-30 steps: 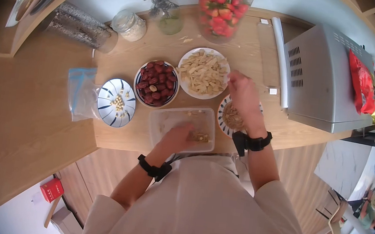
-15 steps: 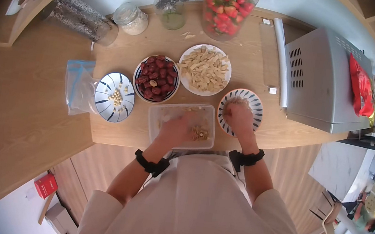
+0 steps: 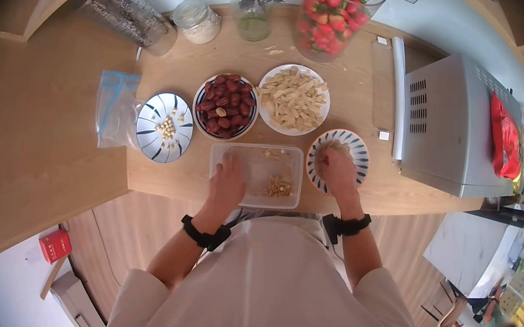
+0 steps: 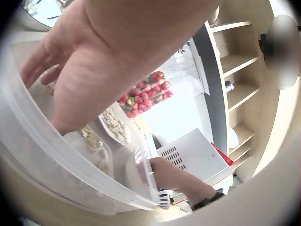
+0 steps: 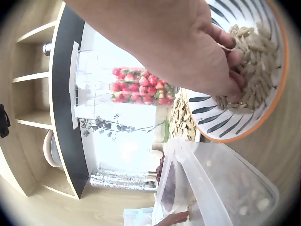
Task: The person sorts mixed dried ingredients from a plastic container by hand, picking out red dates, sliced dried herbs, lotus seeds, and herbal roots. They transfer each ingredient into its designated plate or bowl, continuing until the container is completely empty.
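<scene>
My left hand (image 3: 228, 179) reaches into the left side of a clear plastic container (image 3: 252, 202), its fingers loosely extended and holding nothing visible. Small brown dried pieces (image 3: 277, 187) lie at the container's right, with a few pale bits near its far wall. To the right, my right hand (image 3: 339, 172) dips into an orange-rimmed striped bowl (image 3: 361, 151). The right wrist view shows its curled fingers (image 5: 233, 57) pinching at a heap of pale dried slices (image 5: 256, 70); the palm hides part of the heap.
Behind the container stand a bowl of red dates (image 3: 225, 100) and a white plate of pale strips (image 3: 294, 98). A striped plate of small kernels (image 3: 165, 127) and a zip bag (image 3: 116, 111) lie left. Strawberries (image 3: 330, 20) fill a tall vessel; a silver appliance (image 3: 453, 122) stands right.
My right hand has come from beside the white plate down into the striped bowl. My left hand has shifted left within the container, uncovering the brown pieces.
</scene>
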`<state>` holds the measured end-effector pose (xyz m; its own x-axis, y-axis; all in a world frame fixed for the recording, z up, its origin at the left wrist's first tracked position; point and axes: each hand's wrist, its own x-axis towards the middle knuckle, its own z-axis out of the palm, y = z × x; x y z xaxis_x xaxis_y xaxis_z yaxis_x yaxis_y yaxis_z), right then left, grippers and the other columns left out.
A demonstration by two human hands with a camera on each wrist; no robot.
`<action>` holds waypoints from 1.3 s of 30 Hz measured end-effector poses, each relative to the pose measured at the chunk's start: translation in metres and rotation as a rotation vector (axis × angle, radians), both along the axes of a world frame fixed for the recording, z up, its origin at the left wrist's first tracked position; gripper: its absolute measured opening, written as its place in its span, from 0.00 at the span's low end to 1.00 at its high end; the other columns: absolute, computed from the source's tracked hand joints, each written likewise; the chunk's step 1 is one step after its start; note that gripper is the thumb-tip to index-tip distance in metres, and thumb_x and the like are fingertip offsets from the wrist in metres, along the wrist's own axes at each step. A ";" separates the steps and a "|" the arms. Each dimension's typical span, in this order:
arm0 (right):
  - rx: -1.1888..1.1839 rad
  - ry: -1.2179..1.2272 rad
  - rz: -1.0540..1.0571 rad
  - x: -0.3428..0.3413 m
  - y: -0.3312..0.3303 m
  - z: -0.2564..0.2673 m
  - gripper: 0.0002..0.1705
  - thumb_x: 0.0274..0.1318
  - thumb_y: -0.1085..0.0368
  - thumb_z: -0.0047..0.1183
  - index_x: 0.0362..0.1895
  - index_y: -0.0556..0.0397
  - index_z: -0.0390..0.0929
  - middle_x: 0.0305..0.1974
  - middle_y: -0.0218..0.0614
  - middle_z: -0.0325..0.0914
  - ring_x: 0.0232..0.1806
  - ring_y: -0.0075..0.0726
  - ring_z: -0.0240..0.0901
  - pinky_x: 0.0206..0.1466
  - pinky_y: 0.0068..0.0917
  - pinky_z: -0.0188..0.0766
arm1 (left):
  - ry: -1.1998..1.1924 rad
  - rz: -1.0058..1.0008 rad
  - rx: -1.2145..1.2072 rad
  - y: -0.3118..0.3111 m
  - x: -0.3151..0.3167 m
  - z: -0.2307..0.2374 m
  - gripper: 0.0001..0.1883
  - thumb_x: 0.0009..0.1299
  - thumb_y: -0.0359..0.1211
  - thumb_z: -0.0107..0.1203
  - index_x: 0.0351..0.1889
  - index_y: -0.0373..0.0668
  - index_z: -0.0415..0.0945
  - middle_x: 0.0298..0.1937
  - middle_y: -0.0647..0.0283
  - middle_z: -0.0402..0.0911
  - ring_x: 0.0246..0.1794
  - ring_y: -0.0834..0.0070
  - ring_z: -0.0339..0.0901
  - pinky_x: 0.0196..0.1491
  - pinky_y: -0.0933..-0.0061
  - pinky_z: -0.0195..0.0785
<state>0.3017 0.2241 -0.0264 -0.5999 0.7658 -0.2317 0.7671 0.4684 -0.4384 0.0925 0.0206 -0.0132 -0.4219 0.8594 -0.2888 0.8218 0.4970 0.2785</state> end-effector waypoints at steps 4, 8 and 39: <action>-0.029 0.009 -0.029 0.002 0.002 -0.003 0.05 0.54 0.65 0.57 0.35 0.50 0.82 0.33 0.45 0.83 0.37 0.56 0.80 0.42 0.49 0.76 | -0.115 0.002 0.020 0.015 -0.010 -0.026 0.32 0.59 0.28 0.61 0.62 0.38 0.62 0.60 0.42 0.67 0.50 0.40 0.74 0.46 0.47 0.76; -0.067 -0.004 -0.021 0.002 0.005 0.000 0.06 0.57 0.63 0.55 0.36 0.50 0.82 0.34 0.46 0.83 0.38 0.57 0.80 0.41 0.49 0.76 | -0.354 -0.164 0.036 0.028 -0.013 -0.033 0.28 0.61 0.28 0.59 0.60 0.40 0.64 0.56 0.41 0.72 0.52 0.41 0.75 0.48 0.44 0.73; -0.019 0.457 0.053 0.004 -0.014 0.029 0.11 0.59 0.66 0.58 0.45 0.53 0.75 0.40 0.42 0.78 0.40 0.54 0.78 0.39 0.44 0.74 | -0.212 -0.267 -0.182 0.067 -0.005 -0.001 0.09 0.58 0.32 0.59 0.37 0.41 0.82 0.37 0.52 0.84 0.40 0.55 0.83 0.44 0.54 0.76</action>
